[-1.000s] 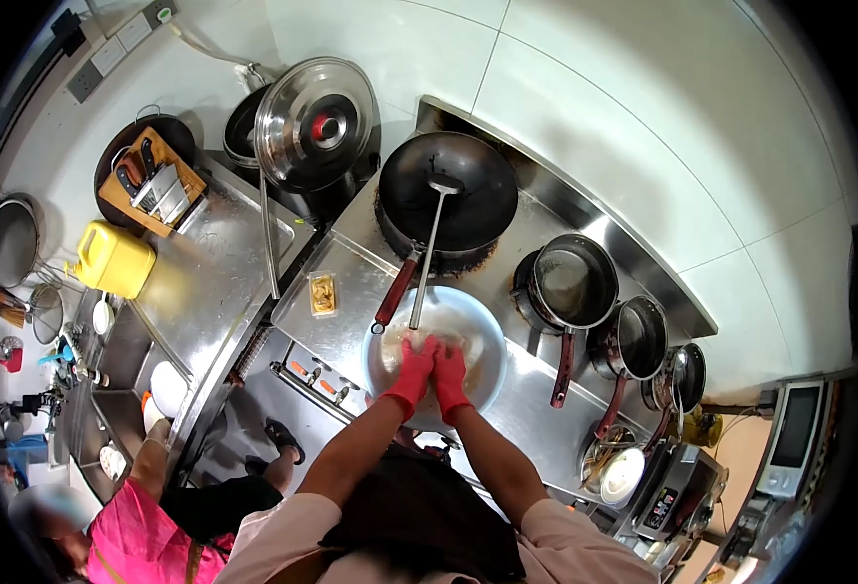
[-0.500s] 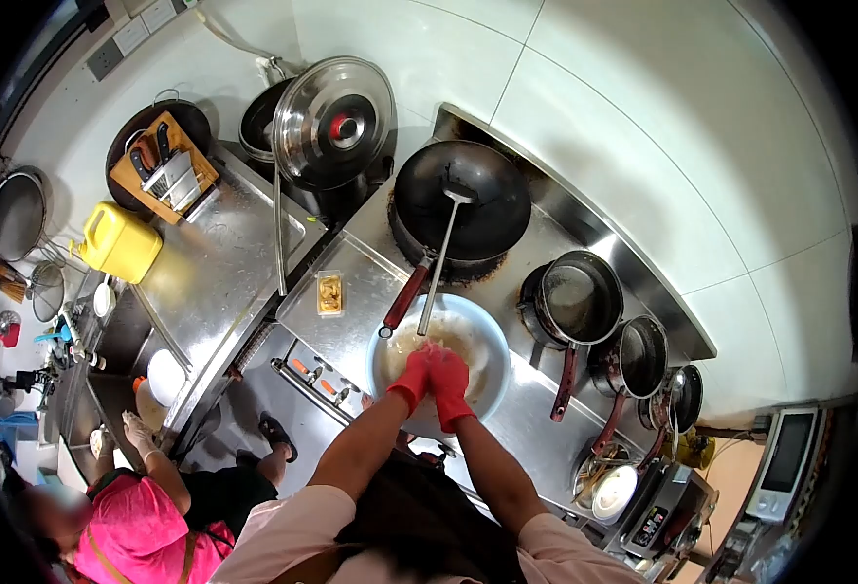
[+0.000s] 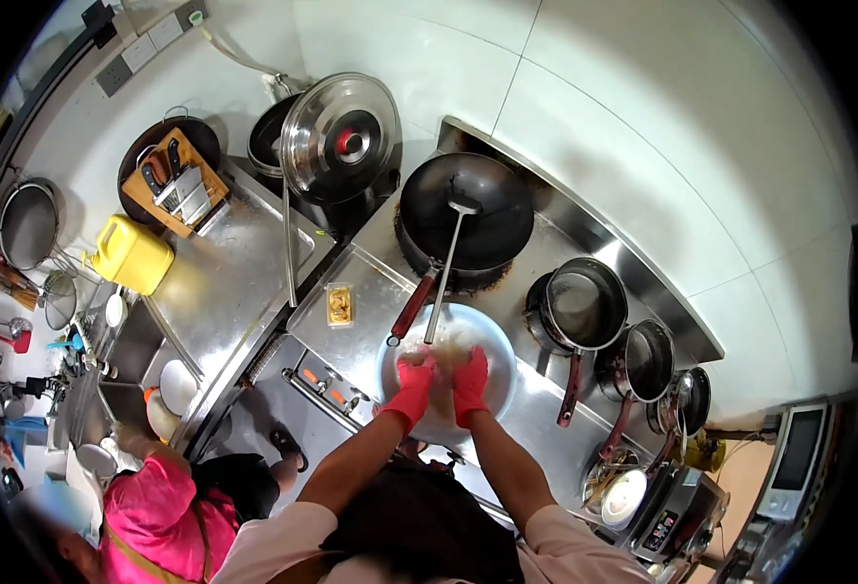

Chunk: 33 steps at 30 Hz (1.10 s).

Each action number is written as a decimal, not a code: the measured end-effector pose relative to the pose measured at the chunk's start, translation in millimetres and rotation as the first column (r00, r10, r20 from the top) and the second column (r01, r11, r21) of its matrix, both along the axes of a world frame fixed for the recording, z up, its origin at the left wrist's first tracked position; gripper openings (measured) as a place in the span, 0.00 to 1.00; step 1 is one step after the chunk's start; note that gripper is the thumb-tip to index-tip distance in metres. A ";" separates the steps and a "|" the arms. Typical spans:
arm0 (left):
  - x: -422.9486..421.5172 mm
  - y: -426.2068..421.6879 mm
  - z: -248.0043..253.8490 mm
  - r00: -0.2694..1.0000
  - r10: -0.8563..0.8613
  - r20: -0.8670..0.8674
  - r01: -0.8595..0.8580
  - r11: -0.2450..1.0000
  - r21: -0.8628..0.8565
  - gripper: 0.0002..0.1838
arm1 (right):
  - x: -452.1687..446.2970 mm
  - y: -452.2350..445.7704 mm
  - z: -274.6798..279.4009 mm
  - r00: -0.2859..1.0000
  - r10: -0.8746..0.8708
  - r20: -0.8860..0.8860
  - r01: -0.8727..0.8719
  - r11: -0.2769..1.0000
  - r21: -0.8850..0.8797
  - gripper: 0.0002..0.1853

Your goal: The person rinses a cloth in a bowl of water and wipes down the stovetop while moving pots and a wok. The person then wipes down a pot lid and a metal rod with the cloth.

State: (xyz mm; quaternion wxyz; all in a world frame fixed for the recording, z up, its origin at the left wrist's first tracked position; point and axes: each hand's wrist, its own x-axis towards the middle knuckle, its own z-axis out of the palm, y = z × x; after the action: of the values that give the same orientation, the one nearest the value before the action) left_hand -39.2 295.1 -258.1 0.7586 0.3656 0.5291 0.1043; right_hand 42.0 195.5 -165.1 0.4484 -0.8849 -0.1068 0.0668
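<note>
A light blue basin (image 3: 509,370) of cloudy, brownish liquid stands on the steel counter in front of me. Over it are both my hands, in red rubber gloves. My left hand (image 3: 412,387), on the left side of the basin, has its fingers curled in. My right hand (image 3: 469,382) is curled like a fist a short way to the right. Between them is a blurred brownish patch; what the fingers hold, if anything, I cannot make out. Just beyond the basin, a wok (image 3: 468,200) sits on a burner with a metal spatula (image 3: 447,268) resting in it.
Left of the basin lies a small clear box (image 3: 339,305) of pale food. Saucepans (image 3: 585,304) line the right. A large lidded pot (image 3: 339,131), knife block (image 3: 178,187) and yellow jug (image 3: 132,255) stand left. A co-worker in a pink top (image 3: 156,506) is at the sink.
My hands were pressed together in the basin; now they are apart, left and right. The co-worker has leaned and moved an arm at the sink. The whole view has shifted slightly.
</note>
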 end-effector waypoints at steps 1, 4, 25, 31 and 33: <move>-2.1 -3.9 -33.6 0.998 0.023 0.059 -0.019 0.998 -0.068 0.22 | -0.5 -0.1 15.3 0.998 0.064 -0.020 -0.061 0.990 0.125 0.14; -1.8 -10.9 43.5 0.824 0.248 0.509 0.251 0.647 -0.720 0.22 | -13.0 -3.6 75.6 0.975 0.220 -0.024 -0.194 0.903 0.384 0.14; 1.4 -15.4 190.8 0.467 -0.732 -0.496 0.849 0.214 0.483 0.22 | 14.9 -9.7 58.8 0.633 0.405 -0.660 0.029 0.839 0.543 0.22; -13.5 7.2 179.2 0.647 -0.761 -0.046 0.673 0.543 0.503 0.35 | 25.6 -18.7 96.7 0.710 0.253 -0.657 0.169 0.844 0.509 0.15; -16.1 10.1 166.9 0.790 -0.612 0.026 0.564 0.744 0.359 0.42 | 29.2 -20.8 96.0 0.678 0.366 -0.638 0.158 0.775 0.612 0.15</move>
State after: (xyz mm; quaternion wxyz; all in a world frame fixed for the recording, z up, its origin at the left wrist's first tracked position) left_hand -55.3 305.2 -91.2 0.7153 0.6280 0.3055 -0.0271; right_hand 71.3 174.6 -69.0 0.7133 -0.5751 0.0109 0.4004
